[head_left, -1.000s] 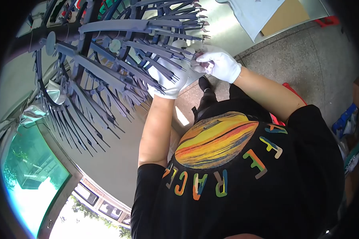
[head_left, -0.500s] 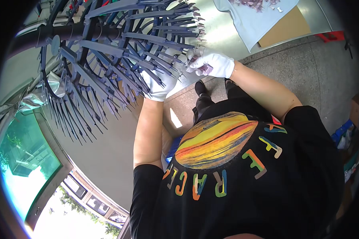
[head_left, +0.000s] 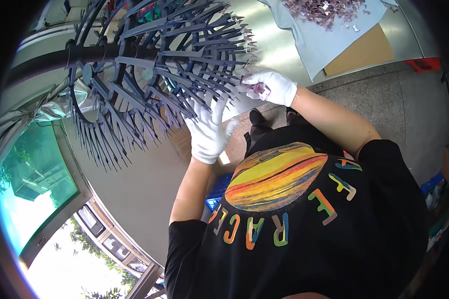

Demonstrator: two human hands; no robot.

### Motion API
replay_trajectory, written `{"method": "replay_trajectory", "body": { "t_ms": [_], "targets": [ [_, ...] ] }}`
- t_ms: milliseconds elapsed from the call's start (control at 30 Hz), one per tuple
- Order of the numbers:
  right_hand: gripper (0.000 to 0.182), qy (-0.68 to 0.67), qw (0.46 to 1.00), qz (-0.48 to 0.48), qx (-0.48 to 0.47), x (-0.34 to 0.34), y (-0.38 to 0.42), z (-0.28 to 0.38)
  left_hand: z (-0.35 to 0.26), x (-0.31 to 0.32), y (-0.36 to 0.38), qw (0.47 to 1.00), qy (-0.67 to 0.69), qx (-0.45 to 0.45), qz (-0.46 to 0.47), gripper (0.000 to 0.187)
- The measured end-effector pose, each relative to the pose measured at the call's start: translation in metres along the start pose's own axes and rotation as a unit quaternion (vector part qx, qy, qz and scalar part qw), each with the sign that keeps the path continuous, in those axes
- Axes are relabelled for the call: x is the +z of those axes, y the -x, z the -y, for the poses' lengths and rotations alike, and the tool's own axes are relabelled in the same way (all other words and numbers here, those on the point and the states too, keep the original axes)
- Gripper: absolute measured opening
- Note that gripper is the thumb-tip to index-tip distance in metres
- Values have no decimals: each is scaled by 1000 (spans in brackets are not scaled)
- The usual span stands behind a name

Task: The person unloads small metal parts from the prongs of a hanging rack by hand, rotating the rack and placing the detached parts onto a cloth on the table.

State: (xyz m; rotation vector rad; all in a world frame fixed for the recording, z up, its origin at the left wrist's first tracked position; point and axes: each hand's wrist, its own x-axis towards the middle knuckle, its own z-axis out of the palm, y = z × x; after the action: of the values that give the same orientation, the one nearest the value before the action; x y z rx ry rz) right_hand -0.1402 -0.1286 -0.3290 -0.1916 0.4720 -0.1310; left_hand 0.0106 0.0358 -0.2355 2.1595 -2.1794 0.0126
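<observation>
A large dark rack [head_left: 134, 65] with many radiating prongs fills the upper left of the head view. Small pinkish-mauve pieces sit on the prong tips along its right edge. My left hand [head_left: 208, 134], in a white glove, is open beneath the prongs, fingers spread and pointing up among them. My right hand [head_left: 277, 88], also gloved in white, is closed around several small shiny mauve pieces [head_left: 259, 88]. Its fingertips are close to the prong ends at the rack's right edge; whether they touch a prong is hard to see.
A heap of similar mauve pieces [head_left: 324, 11] lies on a pale blue cloth [head_left: 312, 50] over a metal table [head_left: 401, 37], with brown cardboard [head_left: 361, 52] underneath. A dark horizontal shaft [head_left: 37, 65] carries the rack. A blue crate [head_left: 215, 192] stands beside my body.
My left hand has drawn back toward my body and its fingers have spread. The rack appears turned and shifted slightly right in view. My right hand stays near the prong tips with its pieces.
</observation>
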Motion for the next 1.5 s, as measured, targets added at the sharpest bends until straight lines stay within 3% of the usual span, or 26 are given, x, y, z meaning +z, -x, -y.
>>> {"method": "replay_trajectory", "body": {
  "t_ms": [67,133,267,500,600,633,667,733,867,900,1000,1033,1133,1233,1333,1367,1500],
  "targets": [
    [36,-1,999,47,-20,-3,-7,-2,-23,-13,-18,999,39,-11,15,48],
    [34,-21,996,85,-20,-18,-17,-9,-26,4,-31,998,-1,-60,-21,50],
    [30,-1,995,101,-6,-18,-16,-3,-30,17,-59,986,7,-76,-146,43],
    [26,64,994,91,-23,-8,-19,2,-47,21,-51,985,47,-57,-157,52],
    [23,126,987,90,-49,-14,-18,5,-52,17,-49,989,139,-27,-46,61],
    [20,108,985,130,-15,-20,-20,8,-51,23,-47,989,128,-48,-58,61],
    [17,102,990,94,-26,-2,-12,9,-47,17,-52,992,79,-33,-92,60],
    [17,120,990,70,-18,-7,-16,8,-41,29,-55,983,94,-62,-144,58],
    [18,133,986,102,-26,-13,-16,10,-62,24,-66,979,81,-107,-152,53],
    [20,174,974,122,-79,-12,-13,10,-67,21,-68,982,68,-109,-142,53],
    [21,129,985,111,-38,-18,-17,11,-66,20,-73,979,91,-110,-145,53],
    [22,133,983,115,-49,-22,-19,9,-67,19,-73,976,108,-150,-111,52],
    [25,184,967,158,-78,-33,-18,8,-56,25,-70,984,-28,-87,-152,47],
    [26,94,991,88,-32,-15,-8,7,-35,30,-70,971,-91,-83,-206,34],
    [25,75,991,110,-18,-19,-10,7,-11,47,-72,973,-41,-108,-201,19],
    [25,70,991,113,-33,-23,-17,3,-4,45,-80,981,-24,-56,-183,14],
    [24,85,989,118,-37,-31,-23,-2,-10,35,-82,975,105,-98,-171,14]
  ]
}}
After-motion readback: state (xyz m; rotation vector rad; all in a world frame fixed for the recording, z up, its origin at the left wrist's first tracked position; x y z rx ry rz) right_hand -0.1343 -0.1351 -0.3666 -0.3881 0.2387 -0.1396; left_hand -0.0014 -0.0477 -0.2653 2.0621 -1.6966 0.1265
